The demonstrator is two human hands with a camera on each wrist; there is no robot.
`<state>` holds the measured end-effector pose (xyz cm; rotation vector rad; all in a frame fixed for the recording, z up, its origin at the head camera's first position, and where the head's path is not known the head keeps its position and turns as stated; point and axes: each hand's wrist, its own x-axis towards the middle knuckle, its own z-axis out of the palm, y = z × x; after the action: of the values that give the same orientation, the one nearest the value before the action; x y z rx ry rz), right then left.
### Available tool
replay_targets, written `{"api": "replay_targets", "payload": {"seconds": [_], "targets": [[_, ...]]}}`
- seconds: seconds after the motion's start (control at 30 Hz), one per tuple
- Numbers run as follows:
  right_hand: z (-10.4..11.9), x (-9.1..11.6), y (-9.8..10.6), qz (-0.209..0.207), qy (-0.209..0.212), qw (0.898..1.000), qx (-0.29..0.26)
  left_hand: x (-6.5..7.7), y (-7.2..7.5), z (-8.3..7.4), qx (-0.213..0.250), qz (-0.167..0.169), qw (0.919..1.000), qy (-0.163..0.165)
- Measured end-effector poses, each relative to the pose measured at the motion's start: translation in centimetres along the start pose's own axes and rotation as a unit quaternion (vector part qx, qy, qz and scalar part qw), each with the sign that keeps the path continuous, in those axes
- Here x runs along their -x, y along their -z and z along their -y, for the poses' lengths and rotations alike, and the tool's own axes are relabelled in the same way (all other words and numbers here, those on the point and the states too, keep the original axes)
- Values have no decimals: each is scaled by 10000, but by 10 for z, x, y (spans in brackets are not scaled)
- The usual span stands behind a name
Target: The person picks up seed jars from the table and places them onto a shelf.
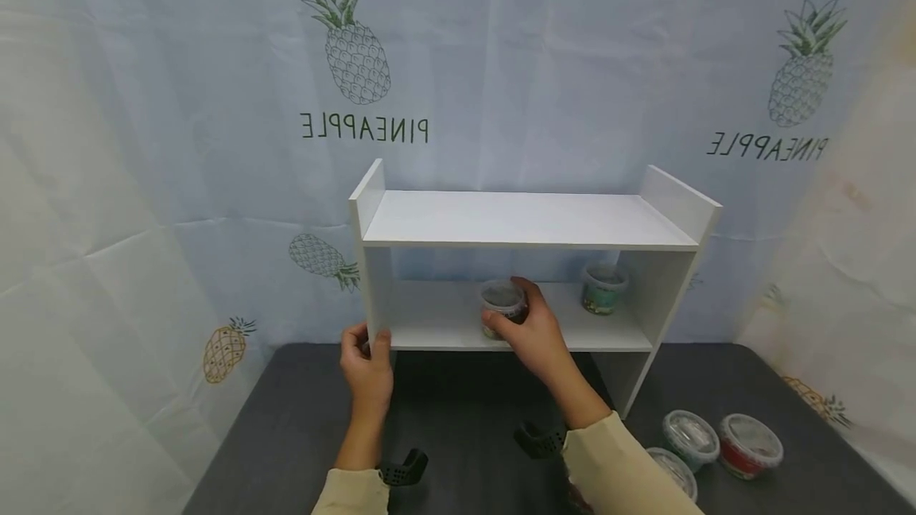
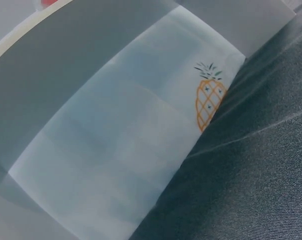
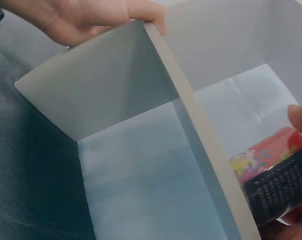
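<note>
A white two-tier shelf unit (image 1: 529, 217) stands on the dark table. My left hand (image 1: 368, 376) grips the lower front edge of its left side panel, fingers outside and thumb at the front; the right wrist view also shows this left hand (image 3: 90, 17). With my right hand (image 1: 535, 338) I hold a small round plastic tub (image 1: 503, 298) with a clear lid, at the front middle of the lower shelf board. Pink and black label parts of the tub (image 3: 276, 175) show in the right wrist view. The left wrist view shows no hand.
A green-labelled tub (image 1: 603, 292) sits at the right of the lower board. On the table at the right are a red tub (image 1: 750, 445), another lidded tub (image 1: 691, 437) and one partly hidden tub (image 1: 674, 470) by my right sleeve. A pineapple-print curtain (image 1: 537, 62) hangs behind.
</note>
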<state>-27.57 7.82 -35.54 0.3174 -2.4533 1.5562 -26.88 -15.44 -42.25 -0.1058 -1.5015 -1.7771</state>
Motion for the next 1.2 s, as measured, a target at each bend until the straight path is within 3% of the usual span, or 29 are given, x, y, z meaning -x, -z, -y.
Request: {"api": "replay_targets", "payload": {"seconds": [0.13,0.47,0.7,0.77,1.03,1.2], "targets": [[2,-6,1,123,-165,9996,-194,0,0,1,29,22,10000,22],[-4,-34,5,162,-546,9984,63,2,0,1,-149,20,9999,-45],[-6,-33,3,54,-469,9989,-33,-6,1,32,-65,-36,10000,-11],[-5,-33,2,0,-435,9991,-19,-7,2,34,-31,-85,10000,-41],[-3,-33,0,-198,-284,9986,393,-6,0,31,74,-66,9999,-21],[-4,-29,-1,-240,-226,9984,456,-3,-1,12,24,-41,10000,-27]]}}
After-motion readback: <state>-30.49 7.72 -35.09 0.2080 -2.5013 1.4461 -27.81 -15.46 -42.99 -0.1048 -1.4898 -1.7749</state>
